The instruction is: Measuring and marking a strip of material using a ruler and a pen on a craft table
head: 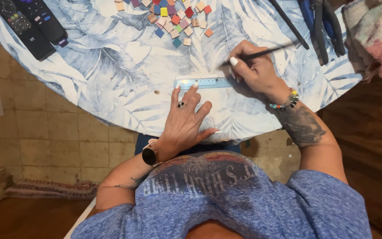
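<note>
My left hand [186, 117] lies flat on the round table [111, 75], its fingertips pressing on a pale blue transparent ruler [206, 82]. A ring sits on one finger and a dark watch on the wrist. My right hand [253, 68] is closed around a thin dark pencil [270, 51], the tip near the ruler's right end. A beaded bracelet circles that wrist.
Several small coloured square tiles [177, 17] lie scattered at the table's far side. Two black remote controls [27, 22] rest at the far left. Blue-handled pliers [321, 22] and a dark stick sit at the far right beside a folded cloth [374, 35]. Tiled floor lies below.
</note>
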